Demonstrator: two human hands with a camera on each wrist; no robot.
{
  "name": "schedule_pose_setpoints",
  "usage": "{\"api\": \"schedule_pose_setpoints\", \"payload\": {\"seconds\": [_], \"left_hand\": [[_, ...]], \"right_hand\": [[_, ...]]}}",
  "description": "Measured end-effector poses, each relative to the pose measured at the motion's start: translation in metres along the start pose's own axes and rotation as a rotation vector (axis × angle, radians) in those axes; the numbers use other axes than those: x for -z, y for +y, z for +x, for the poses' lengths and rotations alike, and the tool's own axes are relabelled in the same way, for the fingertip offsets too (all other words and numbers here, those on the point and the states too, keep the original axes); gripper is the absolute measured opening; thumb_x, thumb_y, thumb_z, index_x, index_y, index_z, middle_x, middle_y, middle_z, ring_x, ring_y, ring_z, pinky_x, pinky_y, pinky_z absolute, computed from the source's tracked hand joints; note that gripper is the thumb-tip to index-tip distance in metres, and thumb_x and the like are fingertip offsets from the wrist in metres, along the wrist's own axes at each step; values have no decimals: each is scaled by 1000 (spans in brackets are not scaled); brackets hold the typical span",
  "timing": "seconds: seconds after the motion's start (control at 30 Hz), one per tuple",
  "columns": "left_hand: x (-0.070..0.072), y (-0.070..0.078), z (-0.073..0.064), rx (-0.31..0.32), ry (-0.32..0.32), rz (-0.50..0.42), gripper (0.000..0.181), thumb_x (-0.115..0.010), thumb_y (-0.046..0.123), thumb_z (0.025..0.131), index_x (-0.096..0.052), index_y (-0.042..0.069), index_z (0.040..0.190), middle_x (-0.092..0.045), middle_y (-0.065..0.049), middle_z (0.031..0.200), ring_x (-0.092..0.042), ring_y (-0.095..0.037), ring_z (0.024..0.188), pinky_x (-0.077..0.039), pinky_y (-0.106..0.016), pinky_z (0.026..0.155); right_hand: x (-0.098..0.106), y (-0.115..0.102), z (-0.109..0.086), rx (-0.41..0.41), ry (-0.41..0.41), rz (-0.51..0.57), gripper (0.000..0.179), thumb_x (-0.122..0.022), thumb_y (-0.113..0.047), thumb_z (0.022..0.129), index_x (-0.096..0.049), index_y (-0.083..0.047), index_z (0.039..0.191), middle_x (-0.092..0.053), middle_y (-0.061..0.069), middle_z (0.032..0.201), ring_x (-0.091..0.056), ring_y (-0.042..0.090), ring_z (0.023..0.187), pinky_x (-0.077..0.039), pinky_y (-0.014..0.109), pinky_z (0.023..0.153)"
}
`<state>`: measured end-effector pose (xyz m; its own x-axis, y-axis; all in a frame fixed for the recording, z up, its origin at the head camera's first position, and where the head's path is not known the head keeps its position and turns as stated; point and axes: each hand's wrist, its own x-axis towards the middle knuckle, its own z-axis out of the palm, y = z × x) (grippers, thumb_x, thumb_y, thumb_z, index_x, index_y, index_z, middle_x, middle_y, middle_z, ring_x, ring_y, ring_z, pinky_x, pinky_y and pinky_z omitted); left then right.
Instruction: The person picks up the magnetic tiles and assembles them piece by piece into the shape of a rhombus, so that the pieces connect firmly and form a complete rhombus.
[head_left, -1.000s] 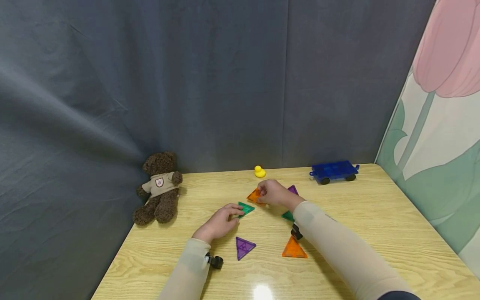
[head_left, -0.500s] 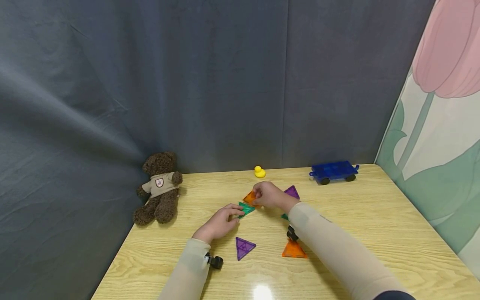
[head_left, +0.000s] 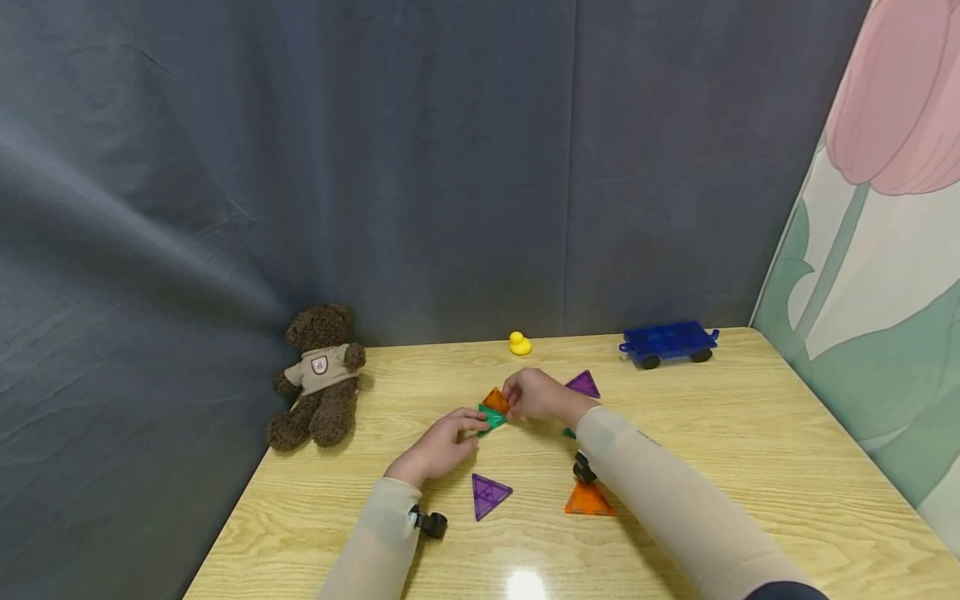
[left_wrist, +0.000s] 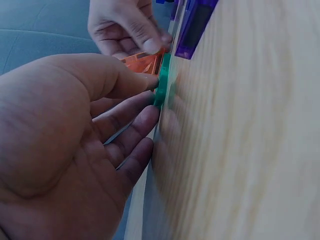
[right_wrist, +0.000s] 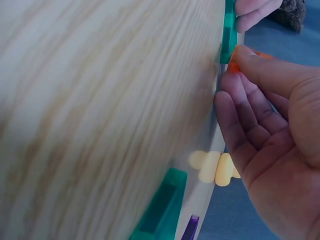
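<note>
My left hand (head_left: 437,448) holds a green triangular magnetic tile (head_left: 491,421) at the table surface, thumb and fingertips at its edge in the left wrist view. Just beyond it, my right hand (head_left: 538,395) pinches an orange triangular magnetic tile (head_left: 495,400) between thumb and fingers. In the left wrist view this orange tile (left_wrist: 142,62) leans up off the table, its lower edge right at the green tile (left_wrist: 163,82). The right fingers hide part of the orange tile.
Loose triangular tiles lie around: purple (head_left: 490,496) in front, orange (head_left: 588,501) by the right forearm, purple (head_left: 583,384) behind the right wrist, and a mostly hidden green one (head_left: 569,432). Along the back are a teddy bear (head_left: 322,375), a yellow duck (head_left: 519,343) and a blue wagon (head_left: 667,343).
My right hand has moved left and slightly nearer with the orange tile, bringing it to the green tile's far edge. The left hand has stayed in place on the green tile.
</note>
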<state>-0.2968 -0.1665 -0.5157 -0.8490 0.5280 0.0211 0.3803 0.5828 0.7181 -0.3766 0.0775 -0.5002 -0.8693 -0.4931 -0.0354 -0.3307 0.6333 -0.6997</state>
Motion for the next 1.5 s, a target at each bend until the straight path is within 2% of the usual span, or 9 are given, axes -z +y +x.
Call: {"api": "schedule_pose_setpoints", "payload": {"seconds": [0.33,0.53,0.73,1.0,1.2,1.23,1.3,1.4,1.5], "left_hand": [[-1,-1,1,10,-11,-13,37,-59,8,107,-65,7,143,-50,0,155,-38,-28,149,-35,-51,120],[-1,-1,0,21,-17,-37,38,-58,8,107,-63,8,145,-49,2,156,-37,-25,150,-34,-49,121],[-1,-1,-1,24,-17,-63,38,-58,9,108,-63,8,145,-48,2,156,-38,-25,150,-36,-49,119],[-2,-4,-1,34,-21,-72,38,-58,11,108,-62,8,146,-47,4,157,-40,-22,147,-46,-38,106],[-2,-7,-2,36,-26,-107,36,-59,13,108,-64,8,144,-47,3,157,-58,-23,119,-53,-30,83],[-2,-7,-2,36,-25,-115,36,-59,13,108,-65,8,143,-47,3,157,-58,-23,118,-53,-31,83],[-2,-7,-3,34,-19,-122,36,-59,13,108,-65,9,143,-47,3,157,-57,-23,124,-52,-34,92],[-1,-7,-4,26,-8,-130,36,-59,12,108,-65,9,143,-49,2,156,-44,-22,143,-44,-41,110],[-1,-5,-5,20,-4,-134,36,-58,10,108,-65,9,143,-50,0,155,-40,-25,148,-39,-47,117]], "right_hand": [[1,7,0,-39,-56,33,19,-89,-4,83,-75,-12,92,-68,0,81,-61,15,77,-52,29,78],[4,6,-3,-62,-107,82,17,-88,-4,85,-74,-11,93,-68,2,83,-59,15,76,-51,27,74],[10,2,-4,-61,-151,68,14,-86,-8,88,-75,-10,94,-68,1,84,-57,14,76,-49,26,71],[9,1,-3,-63,-160,64,13,-85,-8,89,-73,-10,93,-65,0,82,-55,13,75,-47,25,71],[7,4,-1,-72,-167,82,13,-85,-8,89,-73,-10,93,-64,0,82,-55,12,75,-46,25,71],[7,4,-1,-72,-167,82,13,-85,-9,89,-73,-10,93,-63,-1,82,-55,12,76,-46,25,72],[7,5,-1,-72,-170,84,13,-85,-9,89,-73,-10,94,-63,-1,81,-54,12,76,-46,25,73],[7,5,-1,-71,-176,92,13,-84,-9,90,-72,-10,93,-61,-1,80,-54,12,75,-46,26,74],[8,5,-2,-72,-182,99,13,-84,-10,90,-72,-10,94,-61,-2,80,-54,12,75,-45,26,74]]}}
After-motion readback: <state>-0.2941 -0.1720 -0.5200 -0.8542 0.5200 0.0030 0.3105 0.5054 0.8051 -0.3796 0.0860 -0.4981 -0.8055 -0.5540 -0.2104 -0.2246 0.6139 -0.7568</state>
